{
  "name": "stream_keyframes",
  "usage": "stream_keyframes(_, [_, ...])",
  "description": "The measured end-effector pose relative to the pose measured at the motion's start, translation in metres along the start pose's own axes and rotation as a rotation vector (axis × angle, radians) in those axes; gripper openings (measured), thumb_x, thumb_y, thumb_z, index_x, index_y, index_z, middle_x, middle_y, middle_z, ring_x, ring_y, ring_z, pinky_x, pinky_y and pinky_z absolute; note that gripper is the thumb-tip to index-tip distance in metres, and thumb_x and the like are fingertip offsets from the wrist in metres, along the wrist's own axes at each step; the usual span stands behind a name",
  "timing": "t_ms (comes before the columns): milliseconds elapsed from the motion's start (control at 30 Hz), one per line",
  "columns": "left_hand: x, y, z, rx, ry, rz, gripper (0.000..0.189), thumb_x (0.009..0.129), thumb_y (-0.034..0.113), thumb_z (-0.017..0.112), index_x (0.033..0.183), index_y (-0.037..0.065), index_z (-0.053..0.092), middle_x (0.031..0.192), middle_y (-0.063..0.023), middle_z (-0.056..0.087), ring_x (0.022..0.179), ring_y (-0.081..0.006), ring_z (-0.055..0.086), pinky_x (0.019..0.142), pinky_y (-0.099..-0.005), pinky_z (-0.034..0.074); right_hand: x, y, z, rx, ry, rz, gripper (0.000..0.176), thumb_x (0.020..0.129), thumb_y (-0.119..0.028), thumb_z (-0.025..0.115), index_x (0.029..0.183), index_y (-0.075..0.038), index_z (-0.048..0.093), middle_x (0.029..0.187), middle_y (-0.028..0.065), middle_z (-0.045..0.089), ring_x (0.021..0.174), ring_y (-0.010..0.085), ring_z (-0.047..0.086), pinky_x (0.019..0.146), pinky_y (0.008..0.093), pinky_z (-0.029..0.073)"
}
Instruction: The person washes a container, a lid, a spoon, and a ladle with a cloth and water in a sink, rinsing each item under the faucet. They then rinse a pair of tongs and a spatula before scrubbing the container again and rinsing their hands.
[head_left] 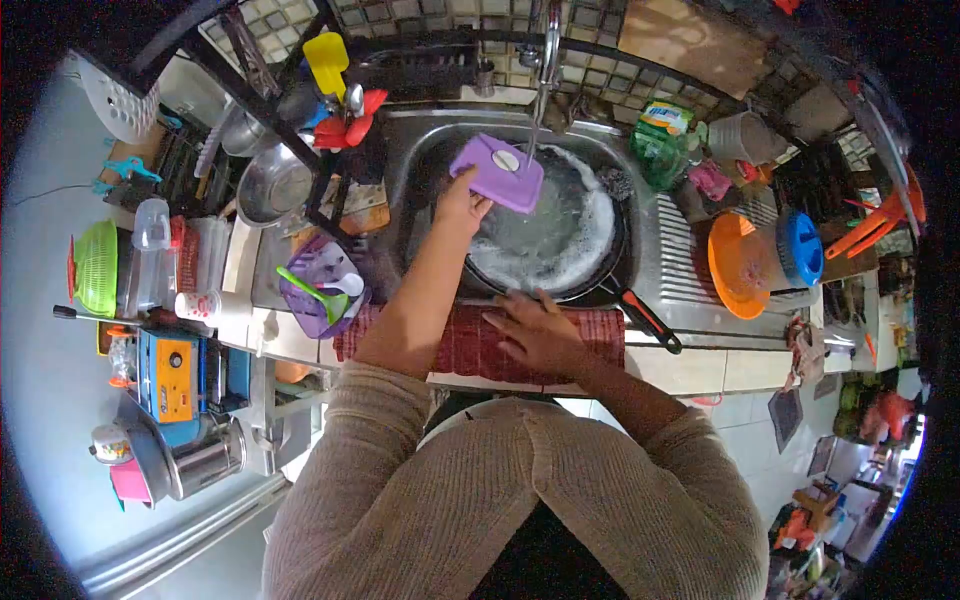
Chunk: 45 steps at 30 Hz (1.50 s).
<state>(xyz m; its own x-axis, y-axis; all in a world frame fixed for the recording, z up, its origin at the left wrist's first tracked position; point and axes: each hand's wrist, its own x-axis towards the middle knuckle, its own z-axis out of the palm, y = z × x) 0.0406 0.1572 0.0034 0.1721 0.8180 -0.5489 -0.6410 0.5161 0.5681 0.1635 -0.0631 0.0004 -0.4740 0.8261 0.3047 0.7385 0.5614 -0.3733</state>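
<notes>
My left hand [463, 205] grips the near left edge of a purple lid [498, 173] with a pale oval in its middle. The lid is held over the sink, beside the thin stream from the faucet [545, 75]. Below it, a black frying pan full of soapy water [540, 240] sits in the sink, white foam around its rim. My right hand [535, 335] rests with fingers spread on the red cloth [460, 343] at the sink's front edge, just below the pan. It holds nothing.
The pan's handle [650, 320] juts over the front edge at right. A purple basket [325, 285] with spoons stands left of the sink. Right are a green soap pouch [660, 145], an orange plate [738, 265] and a blue-lidded container [800, 248]. Metal bowls [275, 185] are at left.
</notes>
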Motion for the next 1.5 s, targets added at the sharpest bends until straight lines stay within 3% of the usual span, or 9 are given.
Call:
stream_keyframes(300, [-0.004,-0.001,0.006,-0.023,-0.080,-0.117,0.035,0.081,0.023,0.063,0.113,0.017,0.049,0.115,-0.0041,0.053,0.107,-0.0235,0.052,0.089,-0.0416,0.043,0.002,0.017,-0.002,-0.288,-0.146,0.053,0.045,0.089,-0.039,0.043,0.128,-0.017,0.045,0.126,0.0135,0.046,0.120,0.0312,0.041,0.095,0.0564,0.030])
stream_keyframes(433, [0.008,-0.005,0.009,-0.067,0.014,-0.074,0.037,0.085,0.038,0.058,0.113,0.015,0.052,0.111,-0.0024,0.057,0.106,-0.0220,0.052,0.091,-0.0376,0.042,0.064,0.073,-0.030,0.214,0.357,0.408,0.025,0.091,-0.022,0.047,0.103,-0.007,0.062,0.095,0.0091,0.064,0.084,0.0282,0.061,0.075,0.0393,0.047])
stream_keyframes(567, [0.018,-0.016,0.016,-0.094,-0.010,-0.064,0.038,0.088,0.043,0.051,0.114,0.015,0.052,0.111,-0.0023,0.058,0.103,-0.0214,0.054,0.089,-0.0360,0.043,0.149,0.112,-0.049,1.638,0.449,0.699,0.023,0.084,-0.008,0.054,0.106,-0.003,0.057,0.094,0.0087,0.061,0.088,0.0181,0.060,0.074,0.0311,0.049])
stream_keyframes(667, [0.072,-0.047,-0.009,-0.280,-0.519,0.035,0.050,0.092,0.046,0.037,0.126,0.009,0.042,0.124,-0.0079,0.051,0.111,-0.0273,0.050,0.096,-0.0435,0.038,0.188,0.138,-0.040,1.549,0.459,0.478,0.022,0.080,-0.003,0.059,0.102,-0.001,0.057,0.091,0.0109,0.061,0.079,0.0191,0.063,0.065,0.0276,0.051])
stream_keyframes(1000, [-0.002,-0.022,0.030,-0.159,-0.173,-0.085,0.049,0.092,0.050,0.033,0.122,0.014,0.047,0.119,-0.0065,0.054,0.106,-0.0256,0.054,0.090,-0.0456,0.043,0.226,0.119,-0.093,0.175,0.262,0.667,0.052,0.077,-0.050,0.060,0.073,0.001,0.061,0.060,0.0133,0.058,0.062,0.0239,0.062,0.061,0.0351,0.049])
stream_keyframes(1233, [0.032,-0.030,0.014,-0.122,-0.282,-0.109,0.061,0.089,0.058,0.031,0.128,0.012,0.043,0.125,-0.0052,0.051,0.112,-0.0258,0.050,0.094,-0.0444,0.040,0.211,0.155,-0.099,0.707,0.011,0.716,0.044,0.077,-0.047,0.062,0.076,-0.004,0.064,0.067,0.0158,0.061,0.070,0.0284,0.062,0.067,0.0385,0.049])
stream_keyframes(1333, [0.064,-0.037,0.009,-0.087,-0.326,-0.070,0.065,0.088,0.059,0.033,0.127,0.009,0.042,0.124,-0.0067,0.051,0.110,-0.0258,0.051,0.092,-0.0436,0.042,0.176,0.207,-0.078,0.140,0.175,0.171,0.041,0.078,-0.046,0.061,0.091,-0.007,0.063,0.084,0.0146,0.063,0.077,0.0285,0.062,0.070,0.0375,0.050])
stream_keyframes(1433, [0.066,-0.036,0.021,-0.004,-0.217,-0.069,0.071,0.086,0.061,0.037,0.127,0.004,0.041,0.121,-0.0101,0.053,0.106,-0.0275,0.054,0.087,-0.0407,0.045,0.140,0.178,-0.095,-0.263,0.479,0.365,0.049,0.078,-0.045,0.063,0.110,-0.008,0.056,0.098,0.0119,0.061,0.085,0.0251,0.061,0.072,0.0360,0.050])
stream_keyframes(1500, [0.086,-0.038,0.023,0.201,-0.100,0.058,0.073,0.084,0.063,0.038,0.127,0.004,0.042,0.120,-0.0108,0.053,0.104,-0.0286,0.055,0.085,-0.0405,0.046,0.133,0.157,-0.121,0.677,0.191,0.991,0.040,0.084,-0.034,0.059,0.113,-0.007,0.053,0.091,0.0068,0.061,0.075,0.0196,0.061,0.059,0.0308,0.051])
